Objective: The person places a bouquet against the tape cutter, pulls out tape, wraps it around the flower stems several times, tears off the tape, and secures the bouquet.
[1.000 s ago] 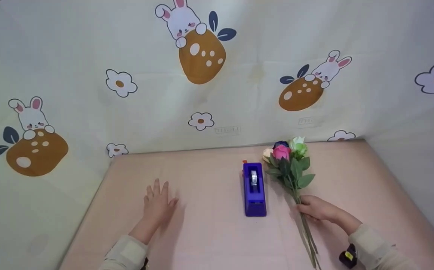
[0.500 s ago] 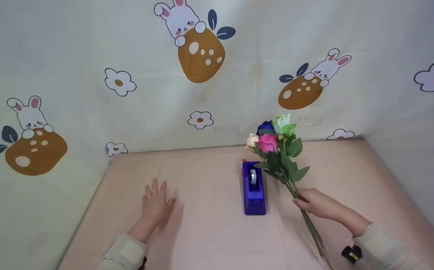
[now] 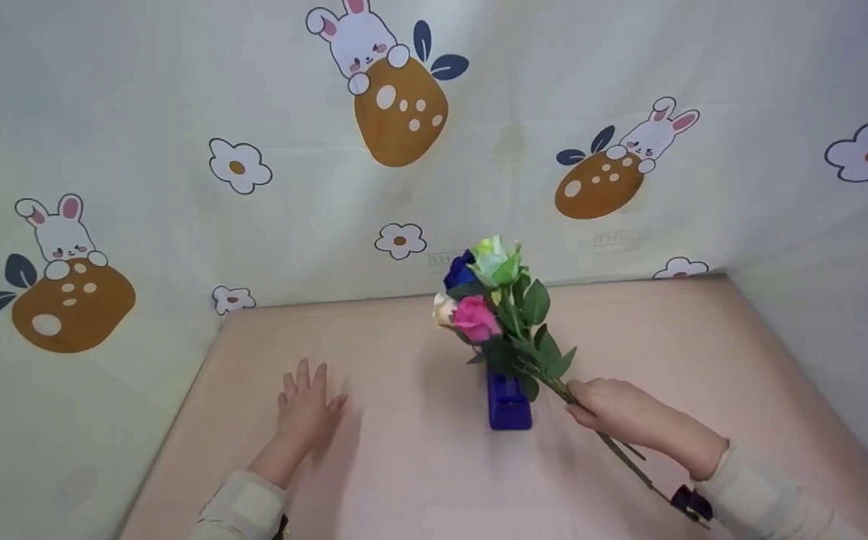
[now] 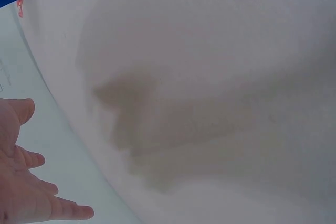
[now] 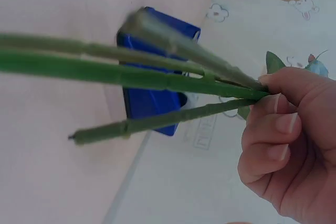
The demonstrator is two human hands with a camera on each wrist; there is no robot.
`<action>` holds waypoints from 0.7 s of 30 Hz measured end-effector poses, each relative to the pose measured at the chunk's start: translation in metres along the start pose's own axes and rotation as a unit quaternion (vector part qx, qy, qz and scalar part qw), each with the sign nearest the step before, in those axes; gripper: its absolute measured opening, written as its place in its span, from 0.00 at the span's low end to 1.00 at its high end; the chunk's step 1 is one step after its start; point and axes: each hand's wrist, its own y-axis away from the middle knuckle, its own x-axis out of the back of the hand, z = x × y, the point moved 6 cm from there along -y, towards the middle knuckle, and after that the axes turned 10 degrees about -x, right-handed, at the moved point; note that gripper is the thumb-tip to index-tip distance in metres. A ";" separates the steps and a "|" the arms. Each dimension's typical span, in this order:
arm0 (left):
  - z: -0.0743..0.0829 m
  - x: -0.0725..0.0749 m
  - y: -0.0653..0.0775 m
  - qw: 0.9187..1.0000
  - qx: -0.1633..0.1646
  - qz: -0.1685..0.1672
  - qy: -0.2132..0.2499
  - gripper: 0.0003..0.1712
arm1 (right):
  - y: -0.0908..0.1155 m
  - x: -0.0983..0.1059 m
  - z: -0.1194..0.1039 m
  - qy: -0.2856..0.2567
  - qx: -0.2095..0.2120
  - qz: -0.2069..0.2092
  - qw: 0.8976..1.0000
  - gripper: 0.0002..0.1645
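Note:
My right hand (image 3: 617, 409) pinches the green stems of a bunch of artificial roses (image 3: 476, 319) between thumb and curled fingers. Pink, blue, cream and pale green blooms lean up and to the left, with leaves below them. In the right wrist view the stems (image 5: 168, 82) fan out from the fingers, their cut ends pointing away. Behind them is the blue tape dispenser (image 3: 509, 405), whose upper part the flowers hide in the head view. My left hand (image 3: 304, 409) is at the left with fingers spread and holds nothing; the left wrist view shows its fingers (image 4: 73, 211) straight.
A pale pink tabletop (image 3: 403, 465) reaches back to a cloth wall (image 3: 479, 150) printed with rabbits and flowers. More of the cloth stands along the left and right sides. Dark wrist gear (image 3: 692, 502) hangs beneath the right sleeve.
The right hand has lifted the rose bunch and swung it left, so the blooms now overlap the tape dispenser. The left hand has barely shifted.

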 end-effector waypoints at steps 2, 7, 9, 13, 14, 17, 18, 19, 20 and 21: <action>-0.003 0.003 0.000 1.000 0.003 -0.004 0.001 0.37 | 0.000 -0.003 -0.009 0.024 0.021 0.011 0.999 0.10; -0.009 0.016 -0.003 1.000 0.013 -0.007 0.009 0.38 | -0.001 -0.013 -0.035 0.091 0.093 0.048 0.990 0.08; -0.011 0.024 -0.005 1.000 0.011 0.000 0.013 0.38 | -0.002 -0.019 -0.046 0.116 0.122 0.060 0.984 0.08; -0.012 0.041 -0.007 1.000 -0.002 0.011 0.020 0.37 | -0.006 -0.035 -0.067 0.176 0.172 0.071 0.967 0.11; -0.012 0.045 -0.007 1.000 -0.004 0.009 0.022 0.37 | -0.007 -0.039 -0.072 0.191 0.181 0.069 0.962 0.11; -0.010 0.056 -0.009 1.000 -0.002 -0.006 0.027 0.37 | -0.010 -0.055 -0.084 0.237 0.206 0.062 0.948 0.10; -0.009 0.059 -0.010 1.000 -0.001 -0.009 0.028 0.37 | -0.011 -0.060 -0.087 0.247 0.211 0.060 0.944 0.09; -0.007 0.062 -0.012 0.999 0.000 -0.013 0.030 0.37 | -0.011 -0.066 -0.090 0.262 0.218 0.064 0.938 0.09; -0.005 0.065 -0.013 0.999 -0.001 -0.014 0.031 0.37 | -0.011 -0.071 -0.093 0.272 0.225 0.066 0.933 0.09; -0.002 0.066 -0.014 0.999 -0.004 -0.015 0.031 0.37 | -0.011 -0.077 -0.095 0.282 0.231 0.070 0.929 0.09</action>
